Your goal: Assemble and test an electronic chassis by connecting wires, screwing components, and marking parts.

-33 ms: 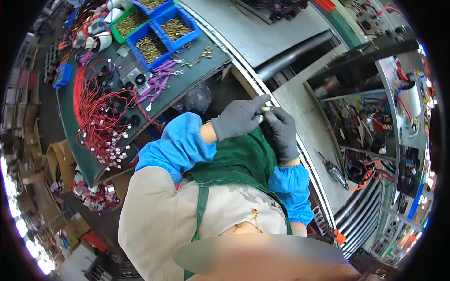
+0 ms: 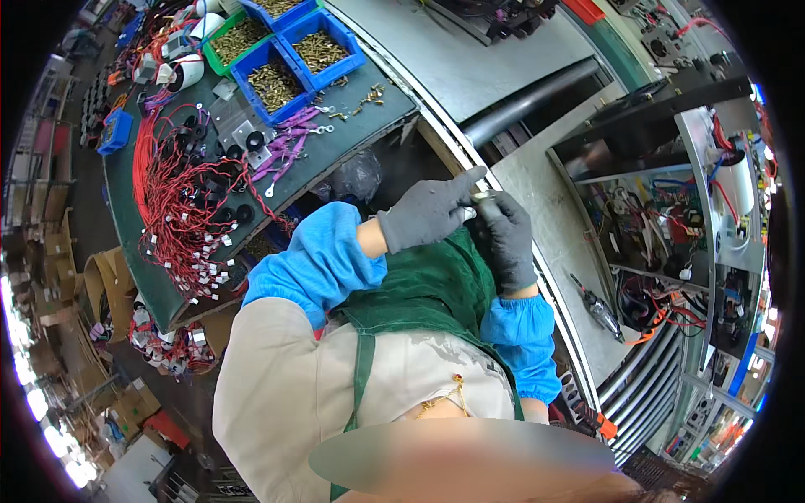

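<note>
Both my hands wear grey gloves and blue sleeve covers, and they meet above my green apron (image 2: 428,293). My left hand (image 2: 423,216) comes in from the left with its index finger stretched out. Its thumb and fingers pinch a small metal part (image 2: 480,197). My right hand (image 2: 510,239) rises from below and grips the same part from the right side. The part is mostly hidden by the fingers, so its shape is unclear.
A green bench (image 2: 352,138) at the upper left carries a bundle of red wires (image 2: 180,210), purple leads (image 2: 289,138), black rings and blue bins of brass parts (image 2: 314,52). A grey panel (image 2: 545,180) and an open wired chassis (image 2: 654,218) lie to the right, with a hand tool (image 2: 599,308).
</note>
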The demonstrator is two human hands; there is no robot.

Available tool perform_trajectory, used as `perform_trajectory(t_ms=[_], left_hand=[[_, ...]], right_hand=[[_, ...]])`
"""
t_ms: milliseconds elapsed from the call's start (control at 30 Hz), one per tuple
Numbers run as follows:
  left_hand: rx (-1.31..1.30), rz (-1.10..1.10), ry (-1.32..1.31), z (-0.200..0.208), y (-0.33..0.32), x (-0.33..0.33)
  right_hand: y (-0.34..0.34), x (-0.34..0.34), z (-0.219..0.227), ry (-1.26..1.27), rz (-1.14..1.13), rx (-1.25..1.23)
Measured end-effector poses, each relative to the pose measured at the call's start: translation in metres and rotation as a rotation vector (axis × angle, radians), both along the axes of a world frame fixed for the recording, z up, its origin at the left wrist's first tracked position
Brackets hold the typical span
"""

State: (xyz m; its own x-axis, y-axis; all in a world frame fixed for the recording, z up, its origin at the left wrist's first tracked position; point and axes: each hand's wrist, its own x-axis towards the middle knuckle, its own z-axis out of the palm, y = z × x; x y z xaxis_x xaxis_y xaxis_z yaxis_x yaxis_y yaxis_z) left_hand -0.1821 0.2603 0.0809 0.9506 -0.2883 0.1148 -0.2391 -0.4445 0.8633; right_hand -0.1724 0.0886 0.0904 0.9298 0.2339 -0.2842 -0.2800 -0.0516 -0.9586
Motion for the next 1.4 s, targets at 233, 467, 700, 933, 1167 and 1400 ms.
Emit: perform_trajectory(t_ms=[233, 467, 700, 933, 1167, 1400], left_hand=[[0.795, 0.632, -0.143, 0.025, 0.218, 0.056], [1.273, 0.497, 0.366, 0.014, 0.267, 0.109], [1.27, 0.469, 0.32, -0.005, 0.292, 0.121], [1.13, 0.586, 0.091, 0.018, 0.308, 0.105], [-0.526, 0.75, 0.247, 0.021, 0.322, 0.079], [-0.601, 0.286, 0.256, 0.032, 0.225, 0.085]], right_hand=[[-0.076, 0.008, -0.026, -0.098, -0.315, -0.033], [-0.077, 0.001, -0.017, -0.108, -0.309, -0.14], [-0.088, -0.011, -0.018, -0.114, -0.264, -0.204], [-0.106, -0.02, -0.025, -0.062, -0.337, -0.158], [-0.108, -0.022, -0.025, -0.05, -0.354, -0.157], [-0.124, -0.025, -0.033, -0.079, -0.338, -0.169]])
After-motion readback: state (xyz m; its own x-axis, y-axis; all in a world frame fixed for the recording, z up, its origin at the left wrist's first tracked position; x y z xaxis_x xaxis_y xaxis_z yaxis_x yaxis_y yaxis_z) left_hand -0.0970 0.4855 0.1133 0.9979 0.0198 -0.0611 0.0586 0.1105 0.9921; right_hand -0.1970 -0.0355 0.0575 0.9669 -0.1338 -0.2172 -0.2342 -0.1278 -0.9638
